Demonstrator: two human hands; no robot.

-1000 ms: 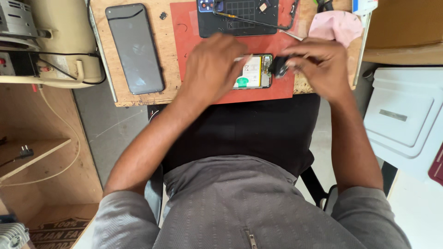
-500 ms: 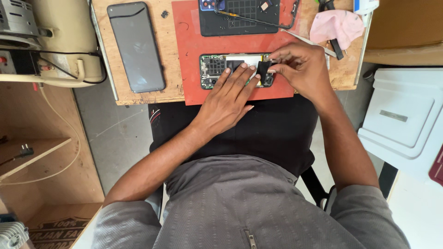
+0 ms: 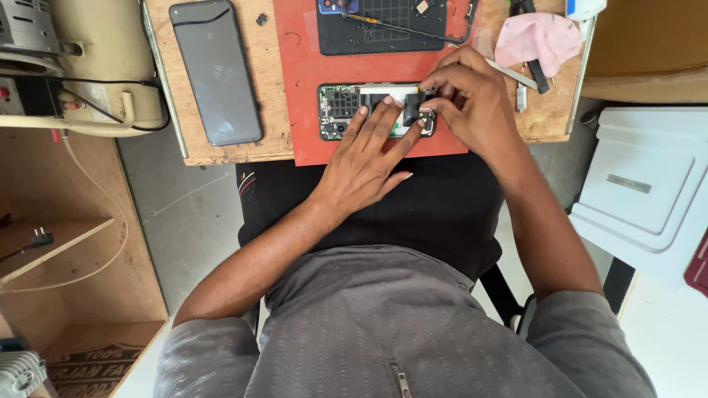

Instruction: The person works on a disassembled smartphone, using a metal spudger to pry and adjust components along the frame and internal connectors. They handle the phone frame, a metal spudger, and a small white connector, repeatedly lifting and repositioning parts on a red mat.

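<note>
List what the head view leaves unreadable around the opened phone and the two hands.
- Right end of the opened phone: covered by the right hand.
- What the right hand pinches: too small, hidden by its fingertips.
- Phone's middle: under the left hand.
- Black mat: cut off by the top edge.
- Pink cloth: hides the tools beneath.

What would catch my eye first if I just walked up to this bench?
Probably the opened phone with its circuitry bare, lying on the red mat at the bench's middle, with the left hand pressed flat on it and the right hand pinching at its right end. Left of the mat lies a grey phone.
</note>
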